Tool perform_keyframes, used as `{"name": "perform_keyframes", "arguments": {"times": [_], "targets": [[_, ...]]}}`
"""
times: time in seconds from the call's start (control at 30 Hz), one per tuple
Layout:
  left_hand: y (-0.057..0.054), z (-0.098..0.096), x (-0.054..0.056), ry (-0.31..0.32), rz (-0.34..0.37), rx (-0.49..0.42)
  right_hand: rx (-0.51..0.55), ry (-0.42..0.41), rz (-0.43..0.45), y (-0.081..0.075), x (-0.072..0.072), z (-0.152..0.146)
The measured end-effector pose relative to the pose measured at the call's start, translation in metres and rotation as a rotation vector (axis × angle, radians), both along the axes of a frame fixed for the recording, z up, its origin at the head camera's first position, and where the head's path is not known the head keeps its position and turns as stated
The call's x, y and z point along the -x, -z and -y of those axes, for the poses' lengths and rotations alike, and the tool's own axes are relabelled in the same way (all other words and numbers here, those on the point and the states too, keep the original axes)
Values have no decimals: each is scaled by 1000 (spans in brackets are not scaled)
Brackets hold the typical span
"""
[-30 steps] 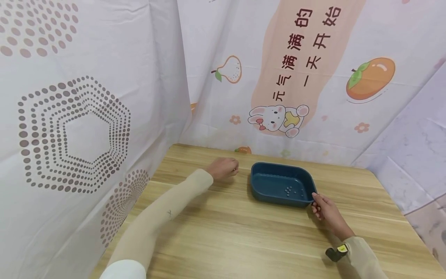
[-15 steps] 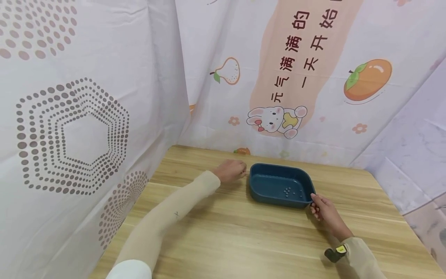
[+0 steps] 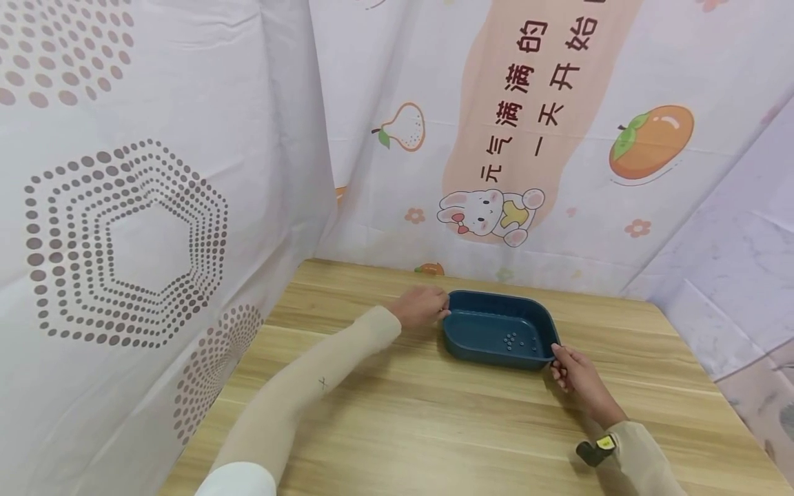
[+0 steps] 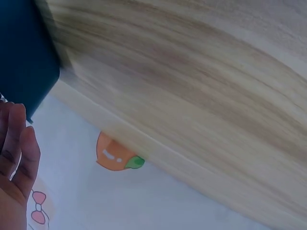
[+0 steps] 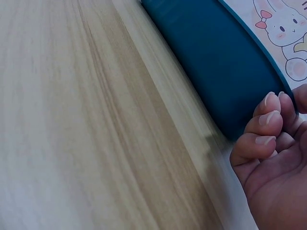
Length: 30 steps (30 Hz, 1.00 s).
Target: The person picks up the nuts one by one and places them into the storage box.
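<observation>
A dark blue plastic box (image 3: 484, 329), open at the top with rounded corners, sits on the wooden table in the head view. Several small grey ring-like pieces (image 3: 510, 341), perhaps nuts, lie toward the right end of its floor. My right hand (image 3: 581, 382) pinches the rim at the near right corner, thumb on top and fingers curled beneath; the right wrist view shows these fingers (image 5: 267, 120) against the box wall. At the left end, my left hand (image 3: 420, 306) holds the rim with bent fingers. Only part of that hand shows in the left wrist view, beside the box corner.
The wooden table (image 3: 397, 427) extends in front of the box. Behind it hangs a printed curtain (image 3: 372, 220) with a rabbit and fruit. A white dotted curtain (image 3: 267, 172) closes the left side. A small black device (image 3: 595, 450) is on my right wrist.
My left hand has moved right across the table, from beside the box to its left rim, and now takes hold there. My right hand keeps its grip; the box stays in place.
</observation>
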<state>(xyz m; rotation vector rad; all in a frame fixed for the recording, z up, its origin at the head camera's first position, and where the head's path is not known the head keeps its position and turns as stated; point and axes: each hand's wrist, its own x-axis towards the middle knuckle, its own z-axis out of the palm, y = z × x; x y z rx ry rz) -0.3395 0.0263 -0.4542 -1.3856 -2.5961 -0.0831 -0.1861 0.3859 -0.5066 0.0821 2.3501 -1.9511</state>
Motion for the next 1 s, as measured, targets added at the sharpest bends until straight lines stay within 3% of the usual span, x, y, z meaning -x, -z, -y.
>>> {"name": "perform_keyframes", "arguments": {"times": [0.47,0.8,0.9,1.0], "targets": [[1,-2,-2,0,-3,2,30,-8,13,-2,-1,2],[0,2,-5,-1,26,-59,20,-19,10,0,4,0],[1,6,-3,-1,6,-70,-36,-19,12,-4,7,-3],[3,14,0,-11,-21,-84,-162,-33,31,-11,7,-8]]}}
